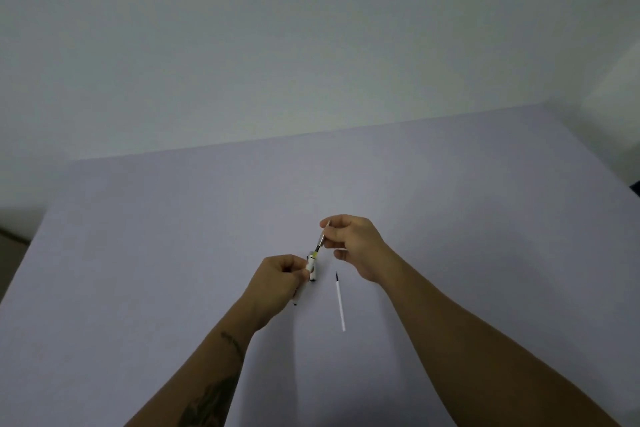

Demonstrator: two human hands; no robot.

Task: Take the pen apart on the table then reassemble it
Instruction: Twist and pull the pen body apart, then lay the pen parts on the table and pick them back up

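Observation:
My left hand (281, 282) grips the white pen barrel (310, 263), whose lower end pokes out below the palm. The barrel's upper end shows a yellow-green ring. My right hand (356, 243) pinches a thin metallic inner piece (322, 236) that sticks out of the barrel's top, tilted up to the right. A white refill (340, 302) with a dark tip lies loose on the table, just right of my left hand, pointing away from me. A small white and dark pen part (313, 277) sits on the table under the barrel; I cannot tell what it is.
The pale lilac table (173, 236) fills the lower view, and its far edge meets a plain white wall (277, 45). The table's left edge drops off to a dark floor at the far left.

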